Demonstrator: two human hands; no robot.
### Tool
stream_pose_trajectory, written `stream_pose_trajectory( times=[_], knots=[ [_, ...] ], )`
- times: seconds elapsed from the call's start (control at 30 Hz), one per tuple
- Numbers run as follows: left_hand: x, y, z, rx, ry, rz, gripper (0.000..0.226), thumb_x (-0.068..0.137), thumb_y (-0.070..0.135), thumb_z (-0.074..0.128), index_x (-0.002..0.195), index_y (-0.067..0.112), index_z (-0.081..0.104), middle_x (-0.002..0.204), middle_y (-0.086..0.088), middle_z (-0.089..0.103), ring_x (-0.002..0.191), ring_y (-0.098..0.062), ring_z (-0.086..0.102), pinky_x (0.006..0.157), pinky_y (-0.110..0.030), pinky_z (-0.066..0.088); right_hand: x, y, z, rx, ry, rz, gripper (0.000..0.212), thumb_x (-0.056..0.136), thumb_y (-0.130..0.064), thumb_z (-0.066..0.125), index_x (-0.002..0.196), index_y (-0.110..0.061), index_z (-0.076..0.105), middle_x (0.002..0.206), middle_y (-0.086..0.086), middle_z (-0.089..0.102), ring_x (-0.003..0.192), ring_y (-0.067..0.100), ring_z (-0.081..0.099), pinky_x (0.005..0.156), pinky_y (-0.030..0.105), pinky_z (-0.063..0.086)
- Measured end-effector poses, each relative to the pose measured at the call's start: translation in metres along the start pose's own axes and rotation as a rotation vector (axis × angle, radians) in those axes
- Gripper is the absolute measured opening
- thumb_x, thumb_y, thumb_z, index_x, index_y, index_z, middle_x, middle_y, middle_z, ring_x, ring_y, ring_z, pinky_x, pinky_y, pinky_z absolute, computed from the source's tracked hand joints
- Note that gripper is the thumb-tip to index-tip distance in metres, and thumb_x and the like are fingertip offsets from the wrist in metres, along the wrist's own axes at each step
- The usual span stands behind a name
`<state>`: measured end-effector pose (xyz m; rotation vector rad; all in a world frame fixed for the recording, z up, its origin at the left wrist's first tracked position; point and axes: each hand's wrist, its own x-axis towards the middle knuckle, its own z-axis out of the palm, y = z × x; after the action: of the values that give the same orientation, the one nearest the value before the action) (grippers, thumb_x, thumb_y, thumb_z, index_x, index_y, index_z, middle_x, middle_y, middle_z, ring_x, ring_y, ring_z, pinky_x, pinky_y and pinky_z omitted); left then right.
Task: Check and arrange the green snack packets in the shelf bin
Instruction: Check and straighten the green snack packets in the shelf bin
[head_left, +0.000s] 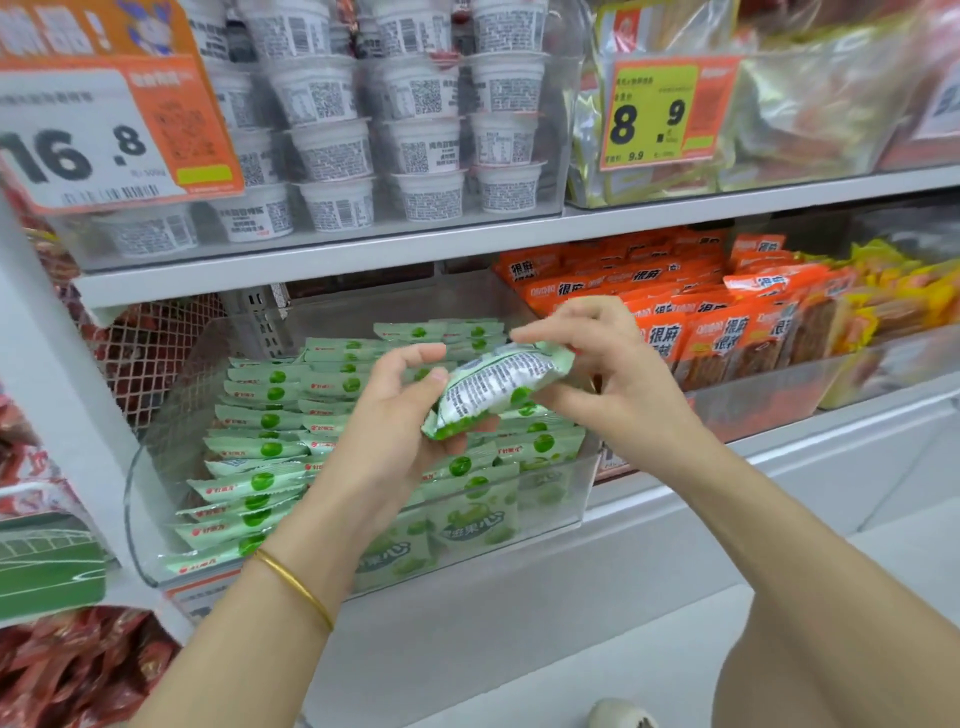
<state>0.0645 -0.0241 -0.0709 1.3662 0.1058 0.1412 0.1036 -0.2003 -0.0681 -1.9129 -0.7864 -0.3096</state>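
Over clear bin (156, 519), green packet (493, 384) (print up), pinched by fingers of left hand (400, 410), right hand (613, 374)

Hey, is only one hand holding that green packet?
No, the left hand holds the packet at its lower end and the right hand pinches its upper end.

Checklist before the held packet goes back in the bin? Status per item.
1. Green packet held at both ends, left hand low, right hand high: ok.
2. Printed back turned up for reading: ok.
3. Date and seal: cannot tell, print too small.
4. Left rows of packets in the clear bin lined up: ok.
5. Free slot for it: cannot tell, hands cover the right-hand rows.
6. Orange packets lie outside the bin: ok.
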Motion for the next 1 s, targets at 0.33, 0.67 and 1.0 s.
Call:
stream_pose_trajectory(
  times=[0.33, 0.67, 1.0],
  knots=[
    [0.003, -0.003, 0.001, 0.594, 0.135, 0.298, 0.016, 0.099, 0.017, 0.042, 0.110, 0.022, 0.052, 0.112, 0.007, 0.058, 0.083, -0.006, 0.064, 0.070, -0.026, 0.050, 0.013, -0.011, -0.033, -0.229, -0.070, 0.147, 0.024, 0.080, -0.017, 0.072, 0.102, -0.016, 0.063, 0.085, -0.008, 0.062, 0.074, 0.003, 0.055, 0.065, 0.015, 0.043],
    [0.007, -0.028, 0.008, 1.032, 0.010, 0.433, 0.039, 0.097, 0.003, 0.038, 0.131, 0.019, 0.047, 0.137, 0.006, 0.042, 0.128, -0.002, 0.033, 0.098, -0.005, 0.017, 0.025, 0.003, -0.023, -0.611, -0.340, 0.085, 0.046, 0.087, -0.030, 0.064, 0.129, -0.018, 0.052, 0.116, 0.000, 0.053, 0.110, 0.018, 0.050, 0.092, 0.035, 0.041],
    [0.006, -0.042, 0.018, 1.010, 0.016, 0.396, 0.054, 0.094, -0.009, 0.032, 0.140, 0.018, 0.036, 0.143, 0.002, 0.036, 0.124, 0.001, 0.032, 0.099, -0.009, 0.020, 0.025, 0.007, -0.032, -0.547, -0.426, 0.022, 0.043, 0.086, -0.027, 0.067, 0.126, -0.019, 0.055, 0.104, -0.012, 0.050, 0.096, 0.009, 0.048, 0.078, 0.025, 0.037]
  ],
)
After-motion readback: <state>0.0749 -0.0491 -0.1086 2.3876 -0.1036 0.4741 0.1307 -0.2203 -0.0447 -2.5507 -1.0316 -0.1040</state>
